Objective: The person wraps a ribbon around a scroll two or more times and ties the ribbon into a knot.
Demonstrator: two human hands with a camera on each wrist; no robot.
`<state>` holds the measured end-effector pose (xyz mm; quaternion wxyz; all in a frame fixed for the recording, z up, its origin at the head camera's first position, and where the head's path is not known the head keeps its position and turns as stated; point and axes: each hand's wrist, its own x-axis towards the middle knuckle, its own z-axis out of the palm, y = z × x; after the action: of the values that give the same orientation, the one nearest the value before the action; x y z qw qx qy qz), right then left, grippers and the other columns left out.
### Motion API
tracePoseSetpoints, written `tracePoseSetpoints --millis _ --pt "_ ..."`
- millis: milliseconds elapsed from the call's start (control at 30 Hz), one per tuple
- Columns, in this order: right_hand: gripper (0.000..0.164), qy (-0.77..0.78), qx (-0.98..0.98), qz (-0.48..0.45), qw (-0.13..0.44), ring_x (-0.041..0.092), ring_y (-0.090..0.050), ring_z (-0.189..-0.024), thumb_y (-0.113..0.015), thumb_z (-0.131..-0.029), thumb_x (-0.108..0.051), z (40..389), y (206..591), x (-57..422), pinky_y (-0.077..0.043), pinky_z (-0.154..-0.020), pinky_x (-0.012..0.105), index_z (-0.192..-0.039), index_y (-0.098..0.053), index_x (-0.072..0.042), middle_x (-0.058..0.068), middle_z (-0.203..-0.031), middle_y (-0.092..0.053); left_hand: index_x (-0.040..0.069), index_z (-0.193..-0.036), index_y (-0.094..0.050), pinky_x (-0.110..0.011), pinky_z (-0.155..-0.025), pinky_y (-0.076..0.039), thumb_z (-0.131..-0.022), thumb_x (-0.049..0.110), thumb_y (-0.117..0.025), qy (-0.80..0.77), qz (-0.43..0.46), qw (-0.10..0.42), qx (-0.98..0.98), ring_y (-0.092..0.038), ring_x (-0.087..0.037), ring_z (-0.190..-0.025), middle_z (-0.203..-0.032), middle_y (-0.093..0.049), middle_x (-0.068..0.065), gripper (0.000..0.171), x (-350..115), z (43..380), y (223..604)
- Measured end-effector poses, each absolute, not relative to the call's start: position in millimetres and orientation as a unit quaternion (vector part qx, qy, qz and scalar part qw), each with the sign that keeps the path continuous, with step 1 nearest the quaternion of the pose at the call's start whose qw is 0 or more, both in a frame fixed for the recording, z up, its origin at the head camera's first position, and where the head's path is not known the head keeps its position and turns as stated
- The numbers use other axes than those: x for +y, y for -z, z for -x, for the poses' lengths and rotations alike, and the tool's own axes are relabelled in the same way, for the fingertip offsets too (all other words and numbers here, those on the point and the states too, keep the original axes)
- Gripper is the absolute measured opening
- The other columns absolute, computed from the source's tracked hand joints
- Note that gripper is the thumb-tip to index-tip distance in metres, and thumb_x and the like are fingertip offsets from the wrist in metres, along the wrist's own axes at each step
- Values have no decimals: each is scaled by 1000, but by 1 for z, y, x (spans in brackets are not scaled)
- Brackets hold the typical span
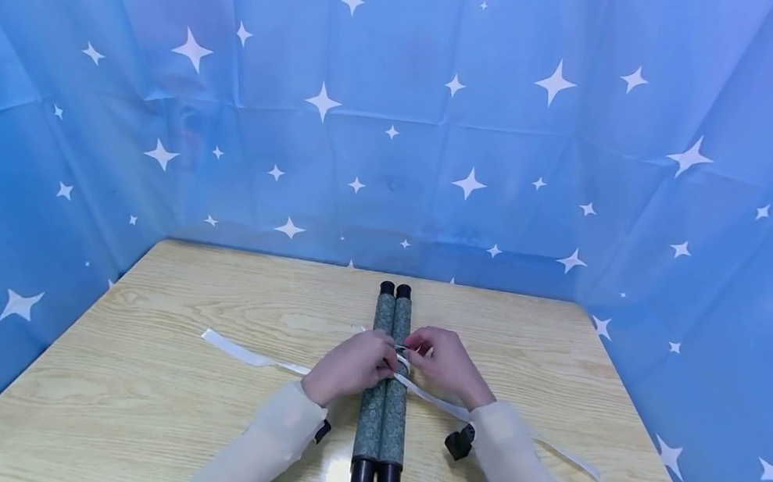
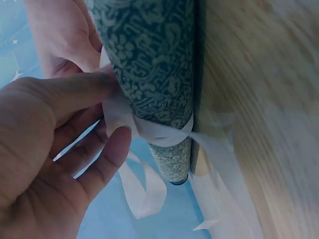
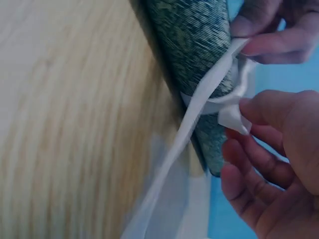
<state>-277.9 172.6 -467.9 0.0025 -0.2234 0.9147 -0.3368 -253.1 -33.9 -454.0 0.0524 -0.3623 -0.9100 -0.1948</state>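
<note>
A scroll (image 1: 371, 420) with patterned green cloth and dark end knobs lies lengthwise on the table, wound into two rolls side by side. White ribbon (image 3: 199, 102) wraps around its middle. My left hand (image 1: 354, 359) bends over the left roll and pinches the ribbon between thumb and fingers. From the right side, my right hand (image 1: 443, 363) pinches a short folded piece of the same ribbon, as the right wrist view shows. A ribbon loop (image 2: 144, 191) hangs below the left fingers in the left wrist view. Parts of the wrap are hidden behind the fingers.
One ribbon tail stretches left over the wooden table (image 1: 131, 387); another runs right, passing beneath the right forearm. Blue curtains (image 1: 395, 155) with white stars stand behind and beside the table. Black wrist cameras (image 1: 460, 442) sit under the sleeves.
</note>
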Motion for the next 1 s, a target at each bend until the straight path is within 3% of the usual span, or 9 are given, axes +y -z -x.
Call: tracePoseSetpoints --millis 200,367,467,700,1000 --pt "8 342 919 197 9 8 -61 -80 -69 -99 -19 277 468 170 -51 -68 26 -101 -77 -22 -9 -89 -70 17 -93 -84 -23 -80 -55 -92 19 -79 191 356 87 -910 -61 -8 -89 -93 -71 7 5 -31 251 457" --pt "9 357 915 189 12 8 -63 -81 -69 -99 -20 278 467 171 -52 -70 28 -99 -77 -25 -11 -89 -72 16 -94 -83 -33 -91 -57 -93 18 -78 201 331 102 -916 -62 -11 -91 -95 -73 4 6 -28 251 456" --pt "10 368 911 185 6 8 -64 -82 -69 -99 -19 278 465 172 -53 -69 29 -99 -77 -25 -10 -90 -74 13 -94 -82 -33 -90 -58 -94 14 -76 217 315 108 -918 -66 -13 -89 -95 -74 2 7 -25 255 453" --pt "8 383 908 171 9 9 -65 -87 -70 -99 -25 273 458 174 -54 -76 33 -98 -77 -28 -10 -93 -74 11 -88 -79 -18 -62 -50 -92 8 -75 291 252 103 -917 -61 -7 -69 -84 -73 0 7 -16 262 448" --pt "7 416 900 133 7 10 -65 -80 -73 -97 -25 264 450 170 -52 -75 32 -95 -79 -25 -7 -88 -75 11 -83 -67 -20 -52 -44 -92 7 -75 332 210 93 -915 -52 -7 -59 -73 -65 1 13 -8 266 453"
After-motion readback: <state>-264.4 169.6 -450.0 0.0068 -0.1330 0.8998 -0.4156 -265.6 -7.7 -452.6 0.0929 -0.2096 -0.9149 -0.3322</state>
